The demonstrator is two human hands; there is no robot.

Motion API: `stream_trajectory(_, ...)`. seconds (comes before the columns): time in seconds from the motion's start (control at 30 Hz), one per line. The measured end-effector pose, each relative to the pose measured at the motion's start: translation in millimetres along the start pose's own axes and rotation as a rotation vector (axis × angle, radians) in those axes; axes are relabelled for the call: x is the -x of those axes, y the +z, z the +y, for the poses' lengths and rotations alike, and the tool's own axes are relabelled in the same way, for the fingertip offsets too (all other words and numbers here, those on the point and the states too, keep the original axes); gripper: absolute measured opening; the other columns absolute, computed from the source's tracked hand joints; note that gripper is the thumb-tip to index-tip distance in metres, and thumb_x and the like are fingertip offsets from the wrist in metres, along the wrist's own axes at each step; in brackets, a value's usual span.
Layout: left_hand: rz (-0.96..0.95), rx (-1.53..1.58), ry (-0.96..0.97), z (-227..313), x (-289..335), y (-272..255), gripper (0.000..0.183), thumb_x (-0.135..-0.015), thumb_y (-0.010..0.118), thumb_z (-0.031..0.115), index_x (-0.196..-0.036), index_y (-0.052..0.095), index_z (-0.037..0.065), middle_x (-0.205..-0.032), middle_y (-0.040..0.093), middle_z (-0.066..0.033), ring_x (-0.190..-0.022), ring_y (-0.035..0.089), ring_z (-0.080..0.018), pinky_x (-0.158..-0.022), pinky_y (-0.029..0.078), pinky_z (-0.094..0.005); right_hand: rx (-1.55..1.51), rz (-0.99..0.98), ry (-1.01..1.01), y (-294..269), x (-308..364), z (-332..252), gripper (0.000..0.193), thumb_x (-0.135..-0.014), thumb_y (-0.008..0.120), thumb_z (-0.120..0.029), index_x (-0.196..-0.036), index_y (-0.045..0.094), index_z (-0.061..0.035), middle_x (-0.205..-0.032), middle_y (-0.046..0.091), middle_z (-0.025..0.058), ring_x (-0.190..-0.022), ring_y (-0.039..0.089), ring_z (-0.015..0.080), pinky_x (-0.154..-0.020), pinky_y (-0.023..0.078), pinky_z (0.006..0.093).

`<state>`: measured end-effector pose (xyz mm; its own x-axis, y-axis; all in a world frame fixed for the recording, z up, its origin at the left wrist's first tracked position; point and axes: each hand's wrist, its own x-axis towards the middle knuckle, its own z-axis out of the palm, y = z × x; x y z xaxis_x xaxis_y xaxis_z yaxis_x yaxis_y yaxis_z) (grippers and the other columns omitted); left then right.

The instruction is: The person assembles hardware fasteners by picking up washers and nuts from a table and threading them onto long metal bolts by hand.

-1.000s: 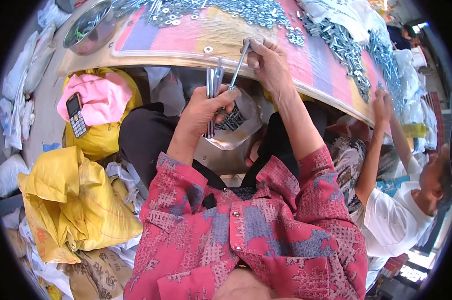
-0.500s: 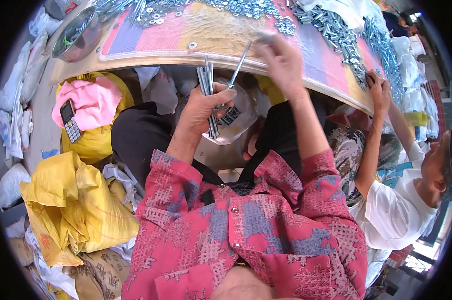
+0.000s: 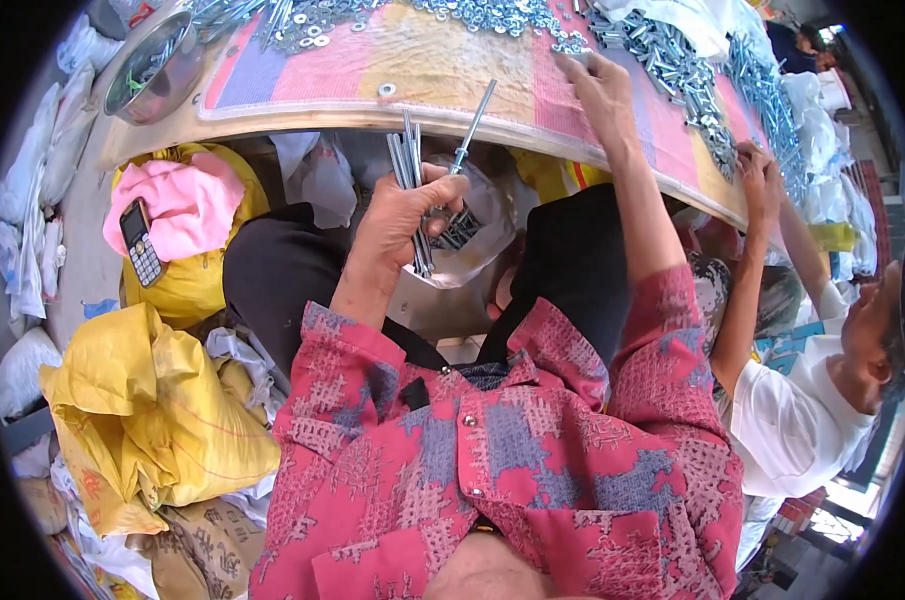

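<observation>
My left hand (image 3: 409, 215) is closed round a bundle of long metal bolts (image 3: 406, 160) that stand roughly upright in the fist. One more bolt (image 3: 477, 120) leans to the right between its thumb and finger, with a small metal piece around its shaft near the thumb. My right hand (image 3: 602, 95) reaches over the table, fingers stretched and apart, their tips at the edge of a pile of small nuts or washers (image 3: 569, 42). Below my left hand, a clear plastic bag (image 3: 477, 255) between my knees holds more metal pieces.
The table (image 3: 302, 85) bears a striped cloth, one loose washer (image 3: 386, 90), and heaps of metal sleeves (image 3: 677, 85) and bolts at right. A metal bowl (image 3: 157, 75) stands at far left. A phone (image 3: 142, 243) lies on pink cloth. A person (image 3: 802, 400) works at my right.
My right hand has moved away from the leaning bolt, up and right to the pile on the table. My left hand keeps its bolts, nearly still.
</observation>
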<state>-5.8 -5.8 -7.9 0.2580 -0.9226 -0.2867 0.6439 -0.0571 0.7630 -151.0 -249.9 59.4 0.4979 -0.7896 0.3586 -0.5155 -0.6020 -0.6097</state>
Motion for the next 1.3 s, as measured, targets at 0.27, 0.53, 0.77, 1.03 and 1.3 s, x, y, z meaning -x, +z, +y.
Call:
stream_trajectory(0.27,0.023,-0.089,-0.019,8,11,6,0.014,-0.08,0.071,0.008,-0.088,0.061,0.002,-0.074,0.061,-0.007,-0.059,0.055,-0.0105,-0.041,0.036,-0.0179,-0.288,-0.421,-0.087,10,22,-50,0.027,-0.091,0.065,-0.029,-0.087,0.067,-0.0018,-0.069,0.055,-0.0017,-0.062,0.045,0.0041,-0.058,0.038,0.0198)
stream_trajectory(0.53,-0.144,0.106,-0.076,6,7,-6,0.011,-0.08,0.07,0.008,-0.086,0.062,0.005,-0.075,0.059,-0.007,-0.058,0.053,-0.0097,-0.041,0.035,-0.0175,-0.855,-0.55,0.119,22,18,-55,0.018,-0.093,0.061,-0.015,-0.09,0.067,0.0019,-0.079,0.065,0.004,-0.062,0.049,0.0057,-0.056,0.041,0.0181)
stream_trajectory(0.77,-0.062,0.053,-0.02,11,8,-7,0.015,-0.077,0.075,0.007,-0.084,0.063,0.002,-0.07,0.062,-0.0072,-0.06,0.057,-0.0105,-0.041,0.036,-0.0186,-0.845,-0.5,0.084,39,24,-67,0.022,-0.091,0.065,-0.024,-0.085,0.067,-0.0035,-0.069,0.055,-0.0049,-0.061,0.045,0.0021,-0.054,0.036,0.0177)
stream_trajectory(1.03,0.06,-0.009,0.085,14,1,-11,0.012,-0.079,0.072,0.01,-0.082,0.063,0.003,-0.07,0.06,-0.0062,-0.05,0.048,-0.0077,-0.041,0.033,-0.019,-0.303,-0.409,-0.135,23,10,-82,0.025,-0.089,0.067,-0.026,-0.081,0.067,-0.0025,-0.068,0.058,-0.0015,-0.057,0.049,0.0036,-0.051,0.038,0.0203)
stream_trajectory(1.3,0.035,0.187,0.096,26,7,-10,0.01,-0.079,0.071,0.005,-0.081,0.062,0.0,-0.07,0.061,-0.0079,-0.049,0.048,-0.009,-0.042,0.034,-0.0187,-0.304,-0.415,-0.068,42,45,-92,0.034,-0.092,0.06,-0.031,-0.096,0.068,0.0018,-0.076,0.065,0.0048,-0.072,0.06,0.0147,-0.068,0.047,0.027)
